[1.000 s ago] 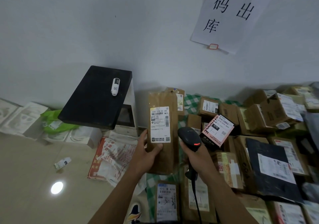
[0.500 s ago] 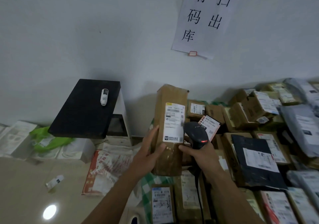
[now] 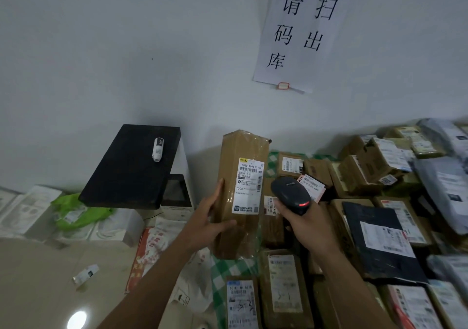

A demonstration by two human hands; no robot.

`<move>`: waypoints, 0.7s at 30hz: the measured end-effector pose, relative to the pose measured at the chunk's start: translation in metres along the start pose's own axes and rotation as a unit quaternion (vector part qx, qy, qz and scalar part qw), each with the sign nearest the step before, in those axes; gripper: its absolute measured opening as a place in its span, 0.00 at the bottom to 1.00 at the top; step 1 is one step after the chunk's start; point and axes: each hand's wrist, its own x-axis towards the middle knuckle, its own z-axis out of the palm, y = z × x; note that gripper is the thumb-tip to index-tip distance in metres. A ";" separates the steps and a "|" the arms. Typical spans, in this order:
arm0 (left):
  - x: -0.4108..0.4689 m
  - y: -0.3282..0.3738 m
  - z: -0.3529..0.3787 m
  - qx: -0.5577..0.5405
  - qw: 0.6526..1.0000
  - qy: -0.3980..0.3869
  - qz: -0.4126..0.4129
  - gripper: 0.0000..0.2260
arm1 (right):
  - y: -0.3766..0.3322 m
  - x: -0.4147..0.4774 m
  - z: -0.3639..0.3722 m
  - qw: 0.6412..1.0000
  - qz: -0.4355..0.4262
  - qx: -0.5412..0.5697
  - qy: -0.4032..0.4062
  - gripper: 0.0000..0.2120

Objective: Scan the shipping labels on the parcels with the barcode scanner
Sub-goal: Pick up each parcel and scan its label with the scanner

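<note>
The shipping label (image 3: pixel 249 185) faced me at centre frame, on the tall brown parcel (image 3: pixel 243 151) my left hand (image 3: pixel 210 223) gripped upright. Just right of it, my right hand (image 3: pixel 307 230) clutched the barcode scanner (image 3: pixel 291 194), its red lamp lit. I was perhaps mid-scan, though no beam showed. Next, its nose needed squaring to the barcode.

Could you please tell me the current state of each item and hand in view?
tall parcel: held upright, label facing the camera.
barcode scanner: red light lit.
left hand: grips the tall parcel.
right hand: grips the barcode scanner.
white bottle: lying on its side.
</note>
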 end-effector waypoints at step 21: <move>0.024 -0.025 0.014 0.105 0.988 0.115 0.009 0.50 | -0.047 -0.001 0.009 0.982 0.112 0.003 -0.149 0.11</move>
